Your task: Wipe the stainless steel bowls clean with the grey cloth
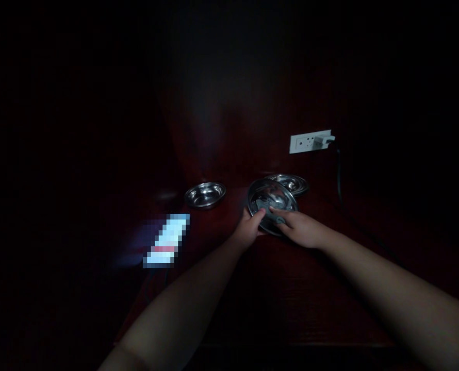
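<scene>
My left hand (249, 229) grips the near left rim of a shiny metal bowl (273, 191), thumb over the edge. The bowl is tilted so that its inside faces me. Inside it, my right hand (301, 226) presses a grey-green cloth (270, 208) against the metal, fingers closed over it. Just behind the held bowl lie stacked metal bowls (297, 184), partly hidden by it. Another metal bowl (205, 196) stands upright by itself to the left.
A lit, blurred-out screen (167, 241) glows on the left of the dark red table (283, 293). On the back wall is a white socket panel (302, 142) with a plug in it. Its dark cable (339, 178) hangs down at the right. Most surroundings are too dark to make out.
</scene>
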Demonstrator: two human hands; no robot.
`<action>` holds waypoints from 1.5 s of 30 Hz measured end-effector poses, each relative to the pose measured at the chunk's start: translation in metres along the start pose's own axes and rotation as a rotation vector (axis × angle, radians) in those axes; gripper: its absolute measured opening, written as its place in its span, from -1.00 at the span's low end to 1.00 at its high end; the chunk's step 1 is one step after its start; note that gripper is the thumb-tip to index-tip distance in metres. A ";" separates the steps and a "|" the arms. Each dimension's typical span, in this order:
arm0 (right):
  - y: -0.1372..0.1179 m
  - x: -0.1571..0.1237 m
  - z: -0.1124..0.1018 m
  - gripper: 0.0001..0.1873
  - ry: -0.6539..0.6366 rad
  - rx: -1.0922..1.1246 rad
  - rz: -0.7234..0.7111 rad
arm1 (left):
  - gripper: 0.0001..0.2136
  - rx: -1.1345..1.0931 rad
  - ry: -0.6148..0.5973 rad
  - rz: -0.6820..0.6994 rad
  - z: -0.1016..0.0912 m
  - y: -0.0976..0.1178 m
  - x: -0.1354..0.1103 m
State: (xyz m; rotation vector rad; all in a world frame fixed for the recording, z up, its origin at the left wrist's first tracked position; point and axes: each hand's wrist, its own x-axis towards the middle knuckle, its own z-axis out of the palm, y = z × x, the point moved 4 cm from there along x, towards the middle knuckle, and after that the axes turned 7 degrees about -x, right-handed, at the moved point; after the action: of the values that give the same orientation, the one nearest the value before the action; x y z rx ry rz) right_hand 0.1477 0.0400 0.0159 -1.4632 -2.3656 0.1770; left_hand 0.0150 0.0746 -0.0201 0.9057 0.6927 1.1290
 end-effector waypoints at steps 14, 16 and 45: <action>-0.005 0.000 -0.004 -0.60 0.069 0.161 -0.127 | -0.52 -0.010 -0.003 0.019 -0.001 -0.002 0.001; -0.005 0.000 -0.005 -0.67 0.039 0.162 -0.115 | -0.50 -0.007 -0.007 0.016 -0.001 -0.002 0.001; -0.012 -0.001 -0.006 -0.72 -0.013 0.181 -0.136 | -0.49 0.003 0.006 0.005 -0.001 0.000 0.002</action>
State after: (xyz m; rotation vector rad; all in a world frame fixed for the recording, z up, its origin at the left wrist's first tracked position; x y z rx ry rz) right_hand 0.1400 0.0329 0.0252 -1.2171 -2.3798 0.3564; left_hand 0.0149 0.0767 -0.0203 0.9071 0.6971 1.1364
